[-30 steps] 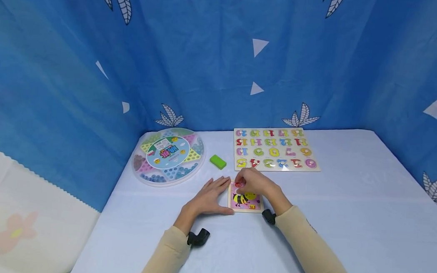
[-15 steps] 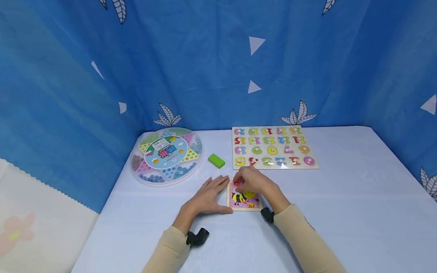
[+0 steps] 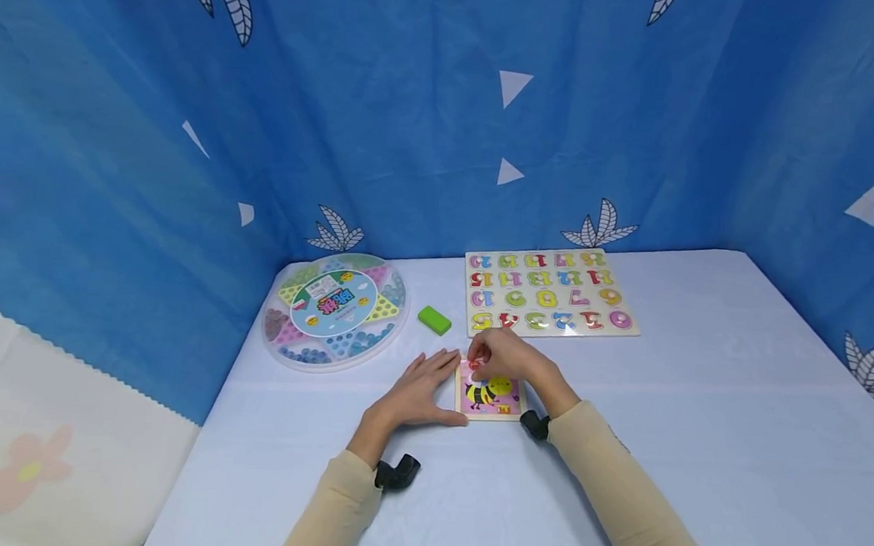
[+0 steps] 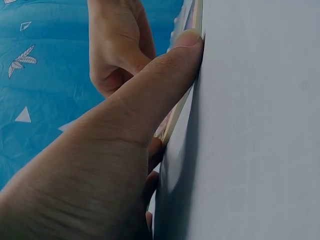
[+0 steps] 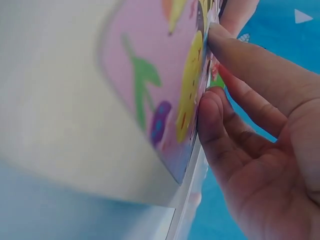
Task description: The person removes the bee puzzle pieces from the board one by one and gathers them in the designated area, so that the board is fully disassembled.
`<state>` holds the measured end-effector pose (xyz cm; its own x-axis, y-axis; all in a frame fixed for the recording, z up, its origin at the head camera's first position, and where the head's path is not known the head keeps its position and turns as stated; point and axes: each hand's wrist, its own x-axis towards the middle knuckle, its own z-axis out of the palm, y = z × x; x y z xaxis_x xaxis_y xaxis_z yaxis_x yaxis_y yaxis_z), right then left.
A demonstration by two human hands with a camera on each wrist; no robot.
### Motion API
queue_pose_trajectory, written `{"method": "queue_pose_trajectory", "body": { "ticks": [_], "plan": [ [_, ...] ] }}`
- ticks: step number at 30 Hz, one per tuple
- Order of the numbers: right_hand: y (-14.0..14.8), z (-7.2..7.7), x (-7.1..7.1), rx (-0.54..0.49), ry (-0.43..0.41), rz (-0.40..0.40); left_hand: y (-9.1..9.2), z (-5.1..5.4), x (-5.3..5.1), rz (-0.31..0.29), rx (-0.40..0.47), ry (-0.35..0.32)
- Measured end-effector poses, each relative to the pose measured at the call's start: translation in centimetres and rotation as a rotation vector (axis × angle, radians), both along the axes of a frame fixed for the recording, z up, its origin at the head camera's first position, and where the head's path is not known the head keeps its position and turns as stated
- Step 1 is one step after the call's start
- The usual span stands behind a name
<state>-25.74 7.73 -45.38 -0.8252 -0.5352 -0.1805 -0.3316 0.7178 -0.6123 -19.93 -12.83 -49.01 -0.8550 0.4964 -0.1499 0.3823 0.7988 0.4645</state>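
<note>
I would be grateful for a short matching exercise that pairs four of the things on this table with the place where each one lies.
Things:
1. bee puzzle
2. green block
3. number board
4. round game board

Places:
A. farthest right of the four
B. partly under the right hand, beside the left hand
C. farthest left of the four
D. between the round game board and the number board

Right pairs: 1-B, 2-D, 3-A, 4-C

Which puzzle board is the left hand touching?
The small pink bee board, its left edge against the left hand; the larger number board, covered in digits, lies farther back.
</note>
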Motion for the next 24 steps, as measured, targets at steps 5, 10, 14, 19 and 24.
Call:
{"method": "queue_pose_trajectory", "body": {
  "ticks": [5, 10, 14, 19, 24],
  "plan": [
    [-0.14, 0.14, 0.11, 0.012, 0.005, -0.009, -0.01, 0.12, 0.07, 0.004, 0.000, 0.001],
    [-0.29, 0.30, 0.15, 0.044, 0.040, -0.003, 0.00, 0.21, 0.13, 0.009, 0.002, -0.006],
    [-0.25, 0.36, 0.07, 0.046, 0.052, 0.009, 0.00, 0.23, 0.16, 0.013, 0.003, -0.005],
    [-0.15, 0.40, 0.05, 0.029, 0.030, 0.006, -0.04, 0.14, 0.21, 0.012, 0.010, -0.007],
    [0.01, 0.43, 0.10, 0.018, 0.013, 0.005, -0.03, 0.15, 0.18, 0.002, 0.013, -0.004]
  ]
}}
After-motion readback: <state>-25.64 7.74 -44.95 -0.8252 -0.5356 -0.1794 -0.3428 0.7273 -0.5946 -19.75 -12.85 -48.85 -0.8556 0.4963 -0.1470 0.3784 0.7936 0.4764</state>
